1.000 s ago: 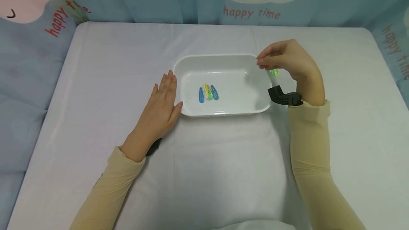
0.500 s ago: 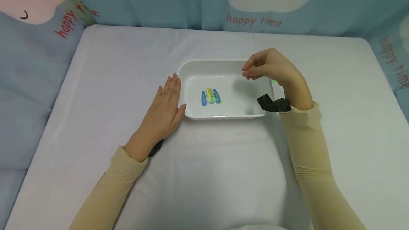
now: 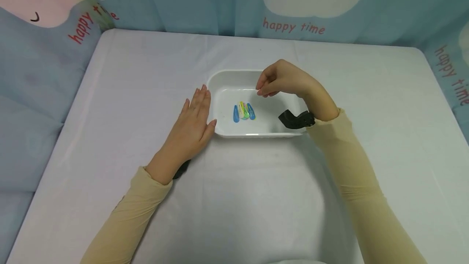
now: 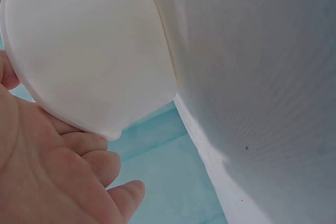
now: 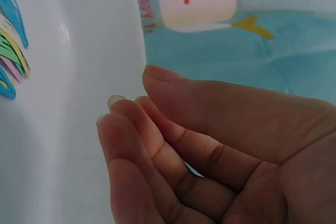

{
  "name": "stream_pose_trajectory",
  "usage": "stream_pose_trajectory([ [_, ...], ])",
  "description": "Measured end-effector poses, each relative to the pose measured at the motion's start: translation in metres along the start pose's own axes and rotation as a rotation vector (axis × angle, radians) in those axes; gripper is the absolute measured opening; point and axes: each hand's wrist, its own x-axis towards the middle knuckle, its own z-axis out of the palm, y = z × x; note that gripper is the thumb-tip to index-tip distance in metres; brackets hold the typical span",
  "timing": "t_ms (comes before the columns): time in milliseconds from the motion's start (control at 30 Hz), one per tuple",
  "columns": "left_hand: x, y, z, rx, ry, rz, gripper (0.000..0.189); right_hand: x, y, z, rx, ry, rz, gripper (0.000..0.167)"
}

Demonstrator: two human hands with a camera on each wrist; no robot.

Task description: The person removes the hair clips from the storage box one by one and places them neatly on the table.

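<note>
A white rectangular tray [image 3: 234, 133] stands on the table. Several snap hair clips [image 3: 244, 111] in blue, yellow, green and pink lie side by side in its left half; some show at the edge of the right wrist view. My left hand [image 3: 190, 125] rests against the tray's left rim with its fingers straight; the left wrist view shows it touching the tray wall. Over the tray, right of the clips, hovers my right hand [image 3: 287, 80]. Its fingers [image 5: 123, 140] are loosely bent, the thumb slightly apart from them, and nothing shows between.
White cloth covers the table [image 3: 238, 199]. A blue curtain [image 3: 183, 3] with cartoon prints hangs along the back and sides. A black wrist device [image 3: 296, 119] on the right arm hangs over the tray's right end, where the sleeve hides part of the rim.
My right hand has moved left from the tray's right rim to over its middle. Green clips seen earlier outside that rim are now hidden by the arm. My left hand stays against the tray.
</note>
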Motion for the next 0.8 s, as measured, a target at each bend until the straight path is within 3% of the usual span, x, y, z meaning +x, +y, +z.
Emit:
stream_pose_trajectory([
  [200,0.0,0.0,0.0,0.003,0.003,0.002,0.065,0.011,-0.006,0.009,-0.05,-0.045,0.033,0.012],
  [567,0.0,0.0,0.0,0.002,-0.008,0.001,0.065,0.029,0.0,0.022,-0.033,-0.17,0.034,0.009],
  [800,0.0,0.0,-0.001,0.005,-0.006,-0.004,0.065,0.034,0.001,0.027,-0.082,-0.196,0.066,0.007],
])
